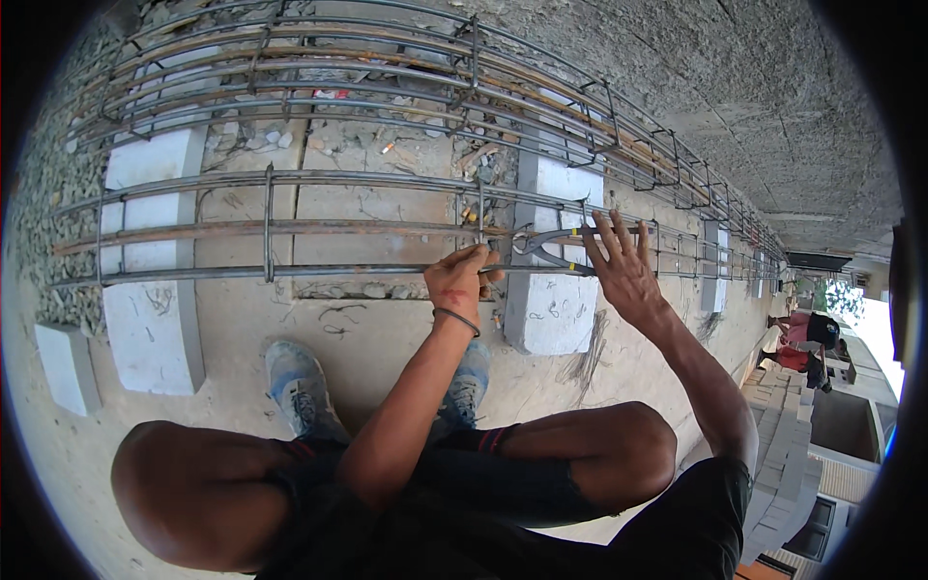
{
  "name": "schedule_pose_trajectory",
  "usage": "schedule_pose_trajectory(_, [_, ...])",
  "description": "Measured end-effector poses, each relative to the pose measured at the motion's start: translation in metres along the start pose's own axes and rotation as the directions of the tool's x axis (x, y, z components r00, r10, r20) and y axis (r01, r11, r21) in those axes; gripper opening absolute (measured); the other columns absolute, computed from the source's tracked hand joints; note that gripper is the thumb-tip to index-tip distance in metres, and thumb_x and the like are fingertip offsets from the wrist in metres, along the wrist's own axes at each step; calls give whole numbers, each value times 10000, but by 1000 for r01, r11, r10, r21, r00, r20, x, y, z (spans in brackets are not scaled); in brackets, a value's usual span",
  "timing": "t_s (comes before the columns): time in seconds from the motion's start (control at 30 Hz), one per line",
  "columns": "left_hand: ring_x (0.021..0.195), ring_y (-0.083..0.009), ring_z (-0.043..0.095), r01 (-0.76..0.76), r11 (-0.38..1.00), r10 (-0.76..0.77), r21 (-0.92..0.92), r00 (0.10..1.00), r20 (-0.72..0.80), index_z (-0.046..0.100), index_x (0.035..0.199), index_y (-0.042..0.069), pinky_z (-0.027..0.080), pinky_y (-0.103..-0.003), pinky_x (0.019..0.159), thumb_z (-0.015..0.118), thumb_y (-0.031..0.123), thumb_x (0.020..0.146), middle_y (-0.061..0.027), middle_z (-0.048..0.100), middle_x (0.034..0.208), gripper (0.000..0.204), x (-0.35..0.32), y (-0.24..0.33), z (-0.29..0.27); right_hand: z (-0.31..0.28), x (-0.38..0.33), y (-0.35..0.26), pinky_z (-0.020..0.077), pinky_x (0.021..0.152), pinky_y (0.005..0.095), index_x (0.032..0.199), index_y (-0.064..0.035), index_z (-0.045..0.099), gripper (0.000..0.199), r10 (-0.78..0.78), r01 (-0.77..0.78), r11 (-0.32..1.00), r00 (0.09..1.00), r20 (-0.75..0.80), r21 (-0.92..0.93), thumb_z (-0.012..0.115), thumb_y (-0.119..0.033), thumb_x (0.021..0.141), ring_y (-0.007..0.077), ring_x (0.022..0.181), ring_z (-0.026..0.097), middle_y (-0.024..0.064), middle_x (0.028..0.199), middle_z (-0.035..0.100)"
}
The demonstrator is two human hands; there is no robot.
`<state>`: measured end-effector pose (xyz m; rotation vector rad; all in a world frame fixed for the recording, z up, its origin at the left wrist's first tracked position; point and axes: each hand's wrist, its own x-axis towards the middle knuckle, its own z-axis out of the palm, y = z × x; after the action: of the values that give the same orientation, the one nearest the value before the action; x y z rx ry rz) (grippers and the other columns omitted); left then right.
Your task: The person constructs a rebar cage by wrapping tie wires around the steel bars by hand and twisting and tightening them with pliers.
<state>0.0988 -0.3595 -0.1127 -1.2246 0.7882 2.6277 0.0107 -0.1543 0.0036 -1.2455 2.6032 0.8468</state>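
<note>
My left hand (460,283) is at the near bar of a rebar cage (367,228), by a stirrup. Its fingers are closed together; what they pinch is too small to make out. To its right, a pair of pincers (548,247) with dark, yellow-marked handles rests across the cage's bars, jaws toward my left hand. Over the handles lies my right hand (626,269), its fingers stretched out and apart. Beneath this stretch of cage sits a pale block (553,314).
A second, larger rebar cage (387,63) runs alongside on the far side. Another pale block (150,333) supports the bars at left, with a smaller one (68,367) beside it. My shoes (302,387) stand close to the cage. Two people (807,343) are far off at right.
</note>
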Motion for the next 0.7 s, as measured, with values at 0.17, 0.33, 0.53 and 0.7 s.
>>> schedule_pose_trajectory(0.17, [567, -143, 634, 11, 1000, -11, 10, 1000, 2, 647, 933, 25, 386, -217, 415, 645, 136, 841, -124, 688, 859, 144, 0, -1, 0, 22, 16, -14, 112, 1041, 682, 1369, -42, 335, 561, -43, 42, 991, 999, 11, 126, 439, 40, 824, 418, 1379, 81, 213, 1495, 81])
schedule_pose_trajectory(0.33, [553, -141, 629, -6, 999, 5, 43, 1000, 23, 649, 924, 26, 380, -214, 406, 650, 160, 845, -133, 691, 854, 156, 0, 0, -1, 25, 14, -25, 78, 1021, 710, 1372, -22, 319, 630, -46, 34, 964, 998, 41, 265, 415, 122, 766, 424, 1383, 20, 221, 1496, 41])
schedule_pose_trajectory(0.53, [555, -138, 629, -39, 995, 37, 97, 999, 18, 658, 914, 28, 389, -218, 410, 649, 164, 848, -125, 692, 843, 151, 2, 1, 0, 24, 9, -36, 87, 1018, 706, 1365, -33, 331, 717, 17, -48, 900, 997, 75, 433, 420, 163, 681, 419, 1385, 27, 188, 1506, 24])
schedule_pose_trajectory(0.7, [552, -152, 638, -49, 996, 48, 72, 999, 14, 657, 932, 12, 403, -228, 396, 652, 147, 844, -131, 688, 829, 161, 2, -2, 2, 11, 8, -32, 275, 1002, 611, 1297, -25, 390, 629, 12, -8, 931, 1000, -8, 365, 456, 132, 692, 408, 1185, 365, 213, 1306, 345])
